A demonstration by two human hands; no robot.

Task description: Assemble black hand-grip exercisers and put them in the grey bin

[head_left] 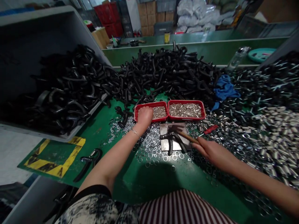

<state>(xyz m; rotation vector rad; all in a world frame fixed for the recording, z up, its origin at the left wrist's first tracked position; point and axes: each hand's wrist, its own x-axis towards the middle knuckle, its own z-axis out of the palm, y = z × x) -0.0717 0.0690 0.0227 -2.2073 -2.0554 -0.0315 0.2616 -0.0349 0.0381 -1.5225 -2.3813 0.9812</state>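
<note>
**Two Hands at a Big Heap of Parts**

The left hand [144, 116] lies palm down on a red tray [151, 105], with its fingers over small silver bits [160, 112]. (I cannot tell if those fingers are holding any.) The right hand [207, 151] is closed on a thin wooden stick [189, 138], and the far end of the stick reaches over a flat metal plate [174, 128]. A black clamp [169, 140] lies on the plate. A second red tray [187, 101] sits touching the first one, full of silver bits too. Shiny washers [149, 146] are spread all over the green bench [149, 183]. Behind the trays is a big heap of black curved parts [163, 70], and a blue cloth [224, 88] lies at its right side.
</note>
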